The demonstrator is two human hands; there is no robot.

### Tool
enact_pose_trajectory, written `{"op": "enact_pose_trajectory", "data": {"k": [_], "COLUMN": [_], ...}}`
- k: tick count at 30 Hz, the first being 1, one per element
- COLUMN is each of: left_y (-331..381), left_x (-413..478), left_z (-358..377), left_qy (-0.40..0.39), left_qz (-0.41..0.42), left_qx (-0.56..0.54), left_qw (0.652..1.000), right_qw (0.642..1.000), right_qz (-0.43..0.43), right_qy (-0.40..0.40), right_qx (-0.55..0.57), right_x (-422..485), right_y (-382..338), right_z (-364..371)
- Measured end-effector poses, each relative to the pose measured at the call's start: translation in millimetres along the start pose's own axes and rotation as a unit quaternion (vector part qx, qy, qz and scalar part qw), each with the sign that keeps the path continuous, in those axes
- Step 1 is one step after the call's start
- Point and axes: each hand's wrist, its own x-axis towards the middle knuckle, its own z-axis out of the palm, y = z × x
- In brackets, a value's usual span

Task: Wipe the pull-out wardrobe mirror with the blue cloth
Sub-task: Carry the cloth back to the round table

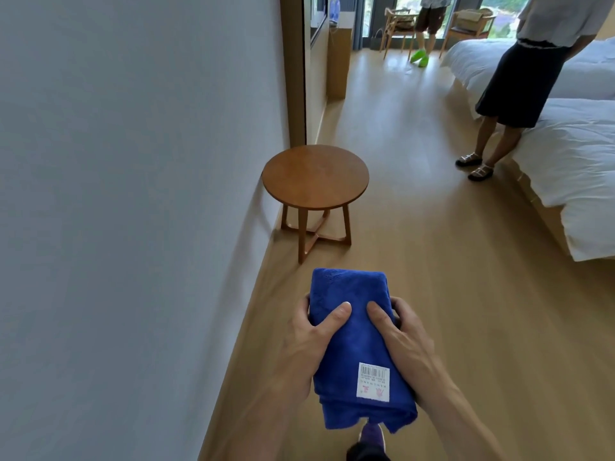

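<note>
A folded blue cloth [357,351] is held in front of the body by both hands, with its length pointing away from the wearer. The left hand [307,344] is closed on the cloth's left edge. Its thumb is laid across the top face and its fingers are curled under the side. The right hand [407,347] grips the opposite edge in the same way, its thumb pressed on top and angled inward towards the left thumb. The two thumb tips are set near each other but apart. Both forearms come in from the bottom of the view and converge on the cloth. A white barcode label [373,381] is seen on the cloth's top face, between the wrists. A purple shoe [372,435] is glimpsed below the cloth's near end.

Ahead of the hands, a round wooden side table [315,174] is set against the grey wall [133,161] that runs along the left. To the right of the hands, white beds [582,154] are placed on the wooden floor [432,261], and a standing person [519,78] is seen beside them.
</note>
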Motion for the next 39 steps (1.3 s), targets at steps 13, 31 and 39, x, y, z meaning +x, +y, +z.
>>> {"op": "enact_pose_trajectory", "data": {"k": [13, 31, 39], "left_y": [44.5, 116.2, 142.1], "left_x": [151.1, 414.5, 502.3], "left_z": [118.6, 158.4, 159.6], "left_qy": [0.044, 0.011, 0.034], "left_qz": [-0.018, -0.035, -0.024], "left_qx": [-0.035, -0.035, -0.031], "left_qw": [0.998, 0.999, 0.999], "right_qw": [0.998, 0.999, 0.998], "right_qz": [0.006, 0.034, 0.029], "right_qy": [-0.054, -0.021, -0.044], "right_qx": [-0.023, -0.032, -0.029], "right_x": [175.1, 430.0, 523.4], "right_y": [-57.8, -118.2, -146.7], "right_z": [-103.1, -116.2, -110.6]}}
